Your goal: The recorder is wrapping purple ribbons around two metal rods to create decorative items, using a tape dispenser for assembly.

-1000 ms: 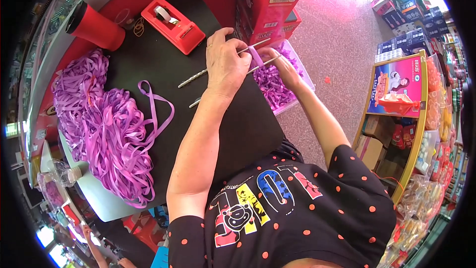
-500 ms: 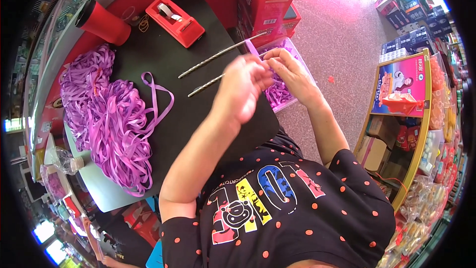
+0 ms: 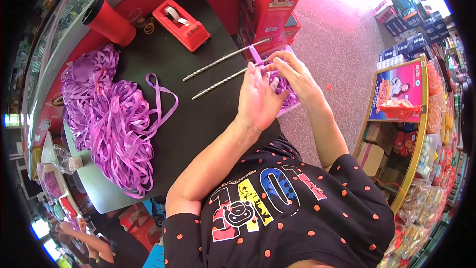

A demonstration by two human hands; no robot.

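Two twisted metal rods [image 3: 214, 65], much like long drill bits, jut side by side over the black table's right part. A purple ribbon [image 3: 255, 53] loops around them near their far ends. My right hand [image 3: 298, 75] pinches the ribbon beside the nearer rod, fingertips bent together. Palm up and fingers stretched, my left hand [image 3: 260, 100] is just left of it, its fingertips close to the ribbon and rod. Under both hands stands a clear plastic box [image 3: 292, 107] with purple ribbon pieces in it, partly hidden by the hands.
A big heap of purple ribbon [image 3: 119, 124] covers the left of the black table [image 3: 198, 119], one loop trailing right. Behind it are a red tape dispenser [image 3: 182, 25] and a red tumbler [image 3: 110, 22]. Red cartons [image 3: 272, 5] stand beyond the box; a display shelf [image 3: 396, 119] is at right.
My left hand has shifted right and turned its palm up, nearer the rods' ends. My right hand stays at the ribbon. The view has shifted slightly.
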